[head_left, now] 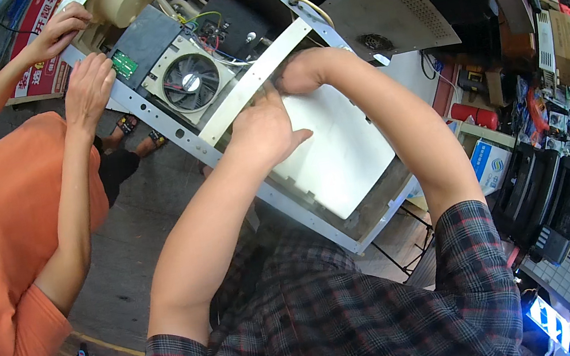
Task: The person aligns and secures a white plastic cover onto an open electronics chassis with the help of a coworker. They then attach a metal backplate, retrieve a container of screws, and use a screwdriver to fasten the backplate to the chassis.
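Observation:
An opened metal appliance frame (269,191) lies across the view, with a white plastic panel (339,148) set in its nearer part. My left hand (260,134) reaches toward the pale crossbar (255,79), thumb spread out over the white panel and fingertips partly hidden at the bar. Bent at the wrist, my right hand (302,72) dips in beside the same bar at the panel's far end, its fingers hidden. Past the bar sit a black cooling fan (189,82) in a pale housing, a green circuit board (124,64) and wires (213,34).
At the left a co-worker in an orange shirt (21,188) has one hand (90,82) on the frame's edge and the other (64,28) near a cream round tank (119,2). A perforated metal panel (389,11) leans beyond. Black printers (542,195) and cluttered goods stand right.

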### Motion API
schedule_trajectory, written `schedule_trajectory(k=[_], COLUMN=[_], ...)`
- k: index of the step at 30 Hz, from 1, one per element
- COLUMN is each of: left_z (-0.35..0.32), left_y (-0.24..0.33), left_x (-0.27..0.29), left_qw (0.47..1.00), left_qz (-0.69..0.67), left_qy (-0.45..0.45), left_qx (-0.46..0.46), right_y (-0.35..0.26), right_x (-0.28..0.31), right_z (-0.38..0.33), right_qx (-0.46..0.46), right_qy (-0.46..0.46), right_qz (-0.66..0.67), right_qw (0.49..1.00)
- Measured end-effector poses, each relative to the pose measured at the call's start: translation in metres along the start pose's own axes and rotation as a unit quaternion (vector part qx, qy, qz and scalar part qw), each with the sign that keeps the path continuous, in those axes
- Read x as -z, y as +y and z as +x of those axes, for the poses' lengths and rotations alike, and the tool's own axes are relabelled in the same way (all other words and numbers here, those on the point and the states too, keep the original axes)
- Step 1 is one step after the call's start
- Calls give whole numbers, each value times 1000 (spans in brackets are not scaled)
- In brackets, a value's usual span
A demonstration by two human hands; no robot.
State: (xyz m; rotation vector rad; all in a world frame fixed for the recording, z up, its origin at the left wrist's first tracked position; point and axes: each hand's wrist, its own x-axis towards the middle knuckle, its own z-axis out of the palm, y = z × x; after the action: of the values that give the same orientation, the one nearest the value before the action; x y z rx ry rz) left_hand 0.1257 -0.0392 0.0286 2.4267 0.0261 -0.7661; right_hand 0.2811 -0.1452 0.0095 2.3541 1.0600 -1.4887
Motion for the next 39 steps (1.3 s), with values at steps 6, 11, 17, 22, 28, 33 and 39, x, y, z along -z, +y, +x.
schedule_trajectory(k=[6,11,17,22,28,33,39], left_z=[3,40,55,59,57,52,56], left_y=[-8,-27,-30,-40,-39,-31,-38], left_x=[-26,-32,-26,-40,-36,-20,-29], left_qw=[999,995,986,983,983,982,983], left_qz=[32,-81,-150,-178,-173,-167,-163], left_qy=[-3,-39,-73,-54,-56,-88,-79], left_qx=[17,41,18,-3,0,2,10], right_y=[4,-2,-2,12,18,16,1], right_x=[-2,0,1,-10,-20,-14,6], right_z=[0,-2,-4,27,51,42,4], right_qx=[8,5,-7,10,55,28,21], right_qy=[-16,-4,-10,-28,-2,-31,-19], right_qz=[-3,19,21,6,13,-9,5], right_qw=[1000,1000,1000,1000,998,999,1000])
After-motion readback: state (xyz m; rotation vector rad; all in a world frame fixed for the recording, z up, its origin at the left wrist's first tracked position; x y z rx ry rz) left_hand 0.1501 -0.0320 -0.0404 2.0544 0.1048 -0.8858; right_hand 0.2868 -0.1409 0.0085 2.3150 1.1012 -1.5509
